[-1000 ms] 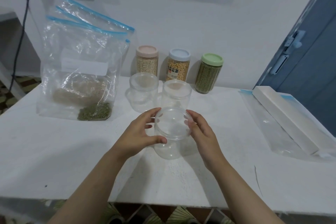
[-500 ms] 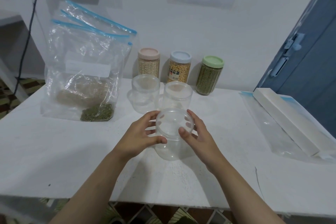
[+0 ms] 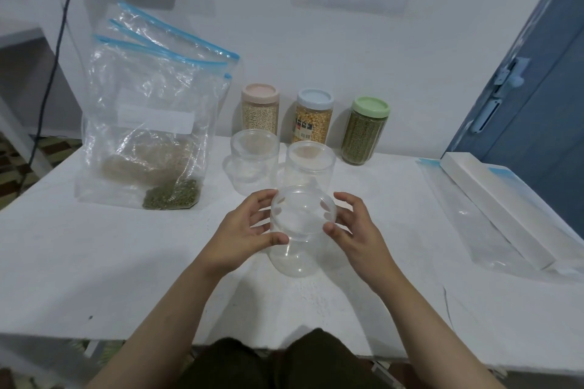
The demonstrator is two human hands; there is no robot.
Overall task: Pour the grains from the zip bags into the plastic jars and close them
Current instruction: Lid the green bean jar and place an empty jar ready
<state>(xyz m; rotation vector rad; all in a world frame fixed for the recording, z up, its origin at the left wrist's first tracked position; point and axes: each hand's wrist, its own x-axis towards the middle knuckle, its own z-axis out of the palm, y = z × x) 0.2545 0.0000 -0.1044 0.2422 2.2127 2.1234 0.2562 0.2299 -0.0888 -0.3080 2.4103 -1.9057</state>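
An empty clear plastic jar point(image 3: 292, 254) with a clear lid point(image 3: 301, 213) stands on the white table point(image 3: 94, 262) in front of me. My left hand point(image 3: 243, 230) grips the jar just under the lid, thumb in front. My right hand point(image 3: 350, 227) pinches the lid's right rim with thumb and fingertips. Two more clear lidded jars point(image 3: 252, 161) point(image 3: 309, 164) stand just behind. Several zip bags point(image 3: 148, 123) lean at the back left, holding green and pale grains.
Three filled jars stand against the wall: pink lid point(image 3: 260, 112), blue lid point(image 3: 313, 117), green lid point(image 3: 365, 131). A long white box point(image 3: 505, 208) lies on flat plastic bags point(image 3: 474, 224) at the right. A blue door point(image 3: 543, 98) stands beyond. A cable point(image 3: 53, 57) hangs at the left.
My right hand has shifted round the lid's rim, thumb coming to the front and then back to the right side. My view has tilted up slightly. The jar stays in place.
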